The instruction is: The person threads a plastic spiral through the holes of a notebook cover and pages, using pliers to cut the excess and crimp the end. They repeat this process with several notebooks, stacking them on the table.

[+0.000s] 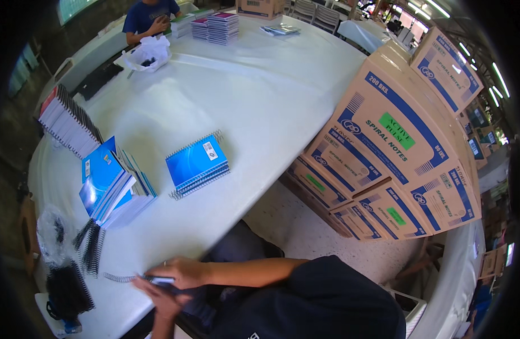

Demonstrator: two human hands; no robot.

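- A bundle of black spiral coils (68,288) lay at the worktop's (243,96) seven o'clock edge, a clear bag (52,231) just above it.
- A row of spiral notebooks (68,121) stood on edge at nine o'clock.
- A slumped pile of blue notebooks (116,186) lay at eight o'clock, loose black coils (90,240) touching its lower end.
- A silver spiral coil (120,277) lay at six o'clock on the worktop's near edge.
- The left hand (158,296) had its fingers curled under a small notebook (161,281) at the coil's right end; how tightly they gripped could not be told.
- The right hand (183,271) pressed down on the same notebook, fingers bent around its top edge.
- A neat stack of blue notebooks (198,165) sat near the worktop's centre.
- Another person's blue sleeve (150,14) showed at twelve o'clock, beside purple notebook stacks (217,25).
- Cardboard cartons (395,152) stood piled at three o'clock.
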